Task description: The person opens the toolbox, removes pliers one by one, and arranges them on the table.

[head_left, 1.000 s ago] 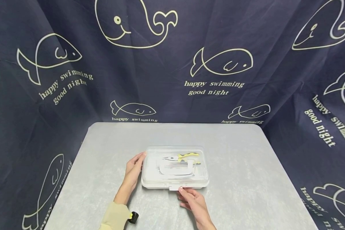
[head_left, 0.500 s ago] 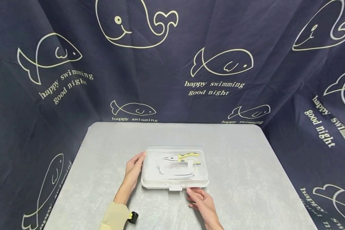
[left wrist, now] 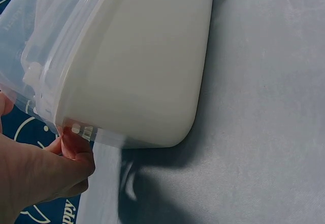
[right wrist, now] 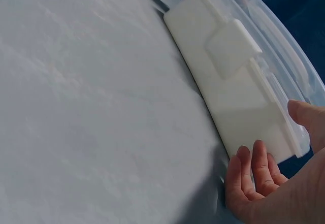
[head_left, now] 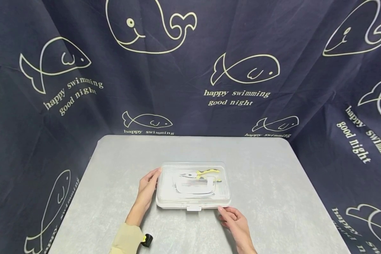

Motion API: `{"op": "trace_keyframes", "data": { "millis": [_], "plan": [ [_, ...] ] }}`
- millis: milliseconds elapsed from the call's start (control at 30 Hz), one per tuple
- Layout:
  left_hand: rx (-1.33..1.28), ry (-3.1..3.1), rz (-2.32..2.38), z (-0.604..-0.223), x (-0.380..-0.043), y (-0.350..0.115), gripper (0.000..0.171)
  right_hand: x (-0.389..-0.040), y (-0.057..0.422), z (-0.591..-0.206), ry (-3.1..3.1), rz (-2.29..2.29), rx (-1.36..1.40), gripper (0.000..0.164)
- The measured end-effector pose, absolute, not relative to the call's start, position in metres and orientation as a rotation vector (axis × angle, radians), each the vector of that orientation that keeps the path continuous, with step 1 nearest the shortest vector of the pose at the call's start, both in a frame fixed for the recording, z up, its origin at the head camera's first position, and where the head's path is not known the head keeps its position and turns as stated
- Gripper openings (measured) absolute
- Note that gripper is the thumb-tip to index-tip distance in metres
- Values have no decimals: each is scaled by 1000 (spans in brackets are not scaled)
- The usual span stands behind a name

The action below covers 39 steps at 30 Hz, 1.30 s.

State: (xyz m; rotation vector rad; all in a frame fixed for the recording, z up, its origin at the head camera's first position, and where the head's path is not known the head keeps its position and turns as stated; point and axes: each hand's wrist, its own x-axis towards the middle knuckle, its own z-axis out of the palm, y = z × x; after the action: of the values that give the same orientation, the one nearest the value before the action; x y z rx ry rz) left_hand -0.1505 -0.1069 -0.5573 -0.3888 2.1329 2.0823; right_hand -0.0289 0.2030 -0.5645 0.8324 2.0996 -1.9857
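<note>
A white plastic storage box (head_left: 165,203) with a clear lid stands on the table. Through the lid show needle-nose pliers (head_left: 207,171) with yellow and black handles. A folded carrying handle (head_left: 193,189) lies on top, and a white latch (right wrist: 233,46) sits at the front. My left hand (head_left: 147,185) grips the rim at the box's left side, its curled fingers (left wrist: 76,150) seen in the left wrist view. At the front right corner is my right hand (head_left: 236,225). Its thumb (right wrist: 302,113) is at the lid's edge, with the loosely bent fingers before the front wall.
The grey table (head_left: 273,190) extends around the box on every side. Dark blue cloth (head_left: 190,95) with whale and fish drawings hangs behind and at both sides. A small black device (head_left: 147,240) is at the left sleeve (head_left: 127,237).
My right hand has slid rightward along the box's front, from the latch to the right corner. My left hand and the box have stayed where they were.
</note>
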Motion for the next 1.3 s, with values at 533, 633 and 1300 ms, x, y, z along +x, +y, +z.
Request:
{"op": "trace_keyframes", "data": {
  "millis": [533, 633, 1300],
  "plan": [
    [-404, 2114, 2098, -555, -151, -107, 67, -36, 223, -554, 2131, -2086, 785, 63],
    [-417, 2108, 2099, -556, -152, -107, 67, -39, 223, -552, 2139, -2131, 719, 63],
    [-384, 2124, 2117, -555, -149, -107, 66, -47, 225, -545, 2179, -2234, 521, 61]
  ]
}}
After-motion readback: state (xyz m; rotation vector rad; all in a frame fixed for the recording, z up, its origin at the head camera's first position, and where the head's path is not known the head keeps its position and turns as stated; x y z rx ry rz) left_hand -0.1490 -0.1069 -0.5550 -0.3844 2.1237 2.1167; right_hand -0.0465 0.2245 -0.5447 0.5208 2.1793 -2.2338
